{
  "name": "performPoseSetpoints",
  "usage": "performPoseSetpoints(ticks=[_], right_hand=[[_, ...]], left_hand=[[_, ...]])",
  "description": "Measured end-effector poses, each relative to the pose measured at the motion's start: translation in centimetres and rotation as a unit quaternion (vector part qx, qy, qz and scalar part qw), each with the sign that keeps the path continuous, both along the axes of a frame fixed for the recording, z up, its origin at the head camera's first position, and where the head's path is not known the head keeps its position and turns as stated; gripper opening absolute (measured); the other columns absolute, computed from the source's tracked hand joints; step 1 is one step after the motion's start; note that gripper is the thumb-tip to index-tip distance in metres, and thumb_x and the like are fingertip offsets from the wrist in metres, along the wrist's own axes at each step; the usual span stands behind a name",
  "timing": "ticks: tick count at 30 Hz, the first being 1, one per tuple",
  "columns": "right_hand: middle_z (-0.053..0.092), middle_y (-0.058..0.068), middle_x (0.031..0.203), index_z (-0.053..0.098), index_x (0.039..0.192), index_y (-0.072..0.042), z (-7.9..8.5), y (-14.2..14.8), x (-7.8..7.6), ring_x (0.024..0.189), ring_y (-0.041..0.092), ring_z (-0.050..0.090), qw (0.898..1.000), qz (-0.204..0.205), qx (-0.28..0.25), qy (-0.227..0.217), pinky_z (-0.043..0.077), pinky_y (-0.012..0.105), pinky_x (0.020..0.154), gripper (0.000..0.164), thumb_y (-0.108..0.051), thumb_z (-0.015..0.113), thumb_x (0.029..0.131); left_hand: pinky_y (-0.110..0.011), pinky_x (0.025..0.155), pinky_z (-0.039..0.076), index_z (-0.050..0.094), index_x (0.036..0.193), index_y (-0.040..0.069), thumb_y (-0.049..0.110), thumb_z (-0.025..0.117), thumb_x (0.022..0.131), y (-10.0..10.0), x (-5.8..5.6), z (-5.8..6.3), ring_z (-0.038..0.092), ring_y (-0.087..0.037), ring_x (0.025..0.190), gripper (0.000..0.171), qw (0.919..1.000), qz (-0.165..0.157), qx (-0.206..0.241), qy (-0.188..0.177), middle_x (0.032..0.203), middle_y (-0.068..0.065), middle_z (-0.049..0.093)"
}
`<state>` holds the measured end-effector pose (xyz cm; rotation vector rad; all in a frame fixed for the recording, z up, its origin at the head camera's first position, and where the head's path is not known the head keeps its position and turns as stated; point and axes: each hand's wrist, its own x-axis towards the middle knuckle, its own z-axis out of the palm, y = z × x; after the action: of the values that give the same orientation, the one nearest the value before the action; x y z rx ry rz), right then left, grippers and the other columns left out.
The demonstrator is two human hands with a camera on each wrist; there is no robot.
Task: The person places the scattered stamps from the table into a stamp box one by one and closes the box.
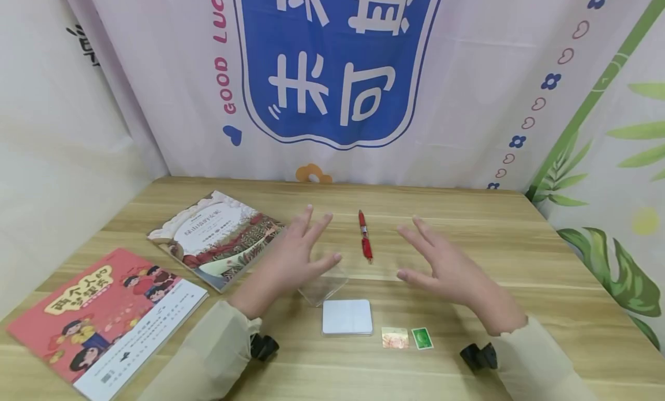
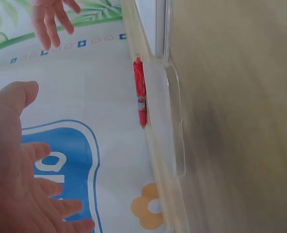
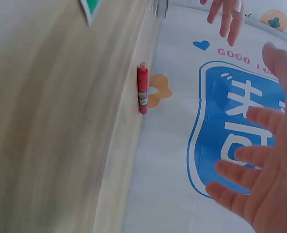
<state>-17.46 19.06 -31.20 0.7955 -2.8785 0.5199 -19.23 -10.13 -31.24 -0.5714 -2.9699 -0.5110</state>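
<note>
I'm seeing a red pen (image 1: 365, 236), a green stamp (image 1: 422, 338), a white card (image 1: 347, 317), a red-covered book (image 1: 98, 317), all showing against the pale wood-grain table (image 1: 545, 262).

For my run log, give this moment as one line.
left hand: open, above clear case | right hand: open, holds nothing | red pen: on table

I sit at a light wooden table (image 1: 519, 239) with pale grain running left to right. Behind its far edge hangs a white cloth backdrop (image 1: 457, 101), creased, printed with a big blue badge (image 1: 332, 66) of white characters and pink lettering at its left. Green leaves (image 1: 613, 274) climb the right side. The light is soft and even.
</note>
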Motion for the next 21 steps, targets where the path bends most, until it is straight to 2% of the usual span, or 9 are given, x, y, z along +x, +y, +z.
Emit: performPoseSetpoints(ticks=[3,8,14,17,21], right_hand=[[0.016,0.018,0.152,0.029,0.146,-0.020,-0.2,0.1,0.5,0.132,0.043,0.029,1.000,0.024,0.000,0.017,0.031,0.060,0.100,0.074,-0.052,0.058,0.085],[0.023,0.019,0.150,0.033,0.144,-0.017,-0.6,0.1,1.1,0.131,0.041,0.032,0.997,0.062,-0.007,0.037,0.032,0.058,0.100,0.071,-0.047,0.060,0.085],[0.037,0.019,0.143,0.040,0.139,-0.012,-1.0,0.3,1.8,0.127,0.039,0.038,0.998,0.060,-0.017,0.012,0.036,0.056,0.099,0.063,-0.039,0.061,0.087],[0.045,0.017,0.137,0.044,0.136,-0.008,-1.2,0.5,2.0,0.124,0.036,0.044,0.998,0.066,-0.019,0.007,0.038,0.054,0.098,0.058,-0.034,0.062,0.087],[0.056,0.011,0.127,0.052,0.128,-0.005,-1.5,1.0,2.1,0.117,0.030,0.052,0.994,0.102,-0.024,0.006,0.043,0.048,0.095,0.049,-0.028,0.064,0.086]], left_hand=[[-0.061,0.100,0.030,0.012,0.148,0.037,0.062,0.047,0.085,-0.2,0.4,-0.1,0.021,-0.039,0.136,0.076,0.9988,-0.029,0.034,-0.021,0.155,-0.006,-0.002],[-0.062,0.098,0.031,0.020,0.148,0.029,0.053,0.056,0.085,-0.6,0.8,-0.4,0.027,-0.040,0.134,0.076,0.9909,-0.086,0.091,-0.049,0.155,-0.008,0.008],[-0.058,0.103,0.028,0.030,0.145,0.019,0.040,0.064,0.084,-1.1,1.6,-1.2,0.028,-0.037,0.134,0.073,0.9859,-0.123,0.097,-0.058,0.151,-0.015,0.022],[-0.055,0.102,0.032,0.035,0.143,0.016,0.035,0.067,0.083,-1.2,2.1,-1.5,0.036,-0.036,0.130,0.070,0.9827,-0.144,0.100,-0.060,0.146,-0.015,0.032],[-0.049,0.098,0.040,0.041,0.138,0.011,0.031,0.070,0.081,-1.3,2.7,-1.6,0.047,-0.031,0.120,0.067,0.9774,-0.175,0.097,-0.069,0.137,-0.013,0.045]])
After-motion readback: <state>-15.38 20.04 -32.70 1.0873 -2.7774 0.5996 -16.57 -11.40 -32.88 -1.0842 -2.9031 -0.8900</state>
